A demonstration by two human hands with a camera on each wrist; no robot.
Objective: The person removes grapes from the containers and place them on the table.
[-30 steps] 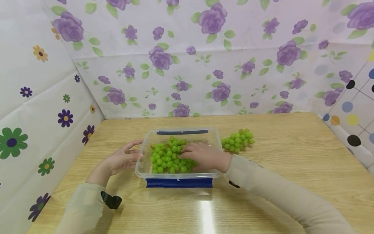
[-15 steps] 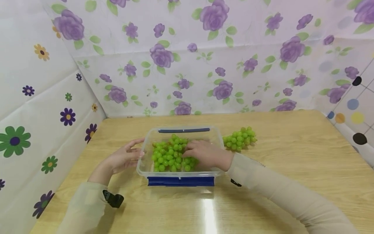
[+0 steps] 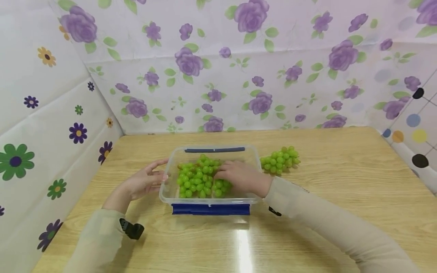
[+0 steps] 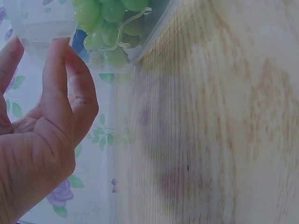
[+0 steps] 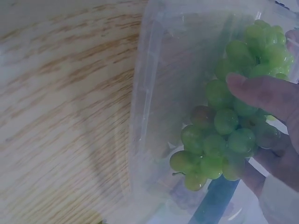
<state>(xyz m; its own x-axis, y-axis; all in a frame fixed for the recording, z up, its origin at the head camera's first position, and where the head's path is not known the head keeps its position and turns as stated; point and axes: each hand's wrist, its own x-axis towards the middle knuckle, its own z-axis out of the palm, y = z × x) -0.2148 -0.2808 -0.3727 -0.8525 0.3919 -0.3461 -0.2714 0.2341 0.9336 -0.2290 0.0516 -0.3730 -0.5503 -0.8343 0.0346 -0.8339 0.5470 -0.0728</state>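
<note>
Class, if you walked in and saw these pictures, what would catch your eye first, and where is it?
The bright green grapes in the clear plastic container at mid-table, with the right hand resting on them. A second grape bunch lies just right of the container, and purple rose wallpaper fills the background.

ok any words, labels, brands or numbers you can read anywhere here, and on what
None: no readable text shows in any view.
The clear box with blue clips bears no label that can be seen.
The grapes in the box and the bunch on the table carry no tag.
The wall sheets show only flowers and dots.
The black wrist strap shows no marking.
</note>
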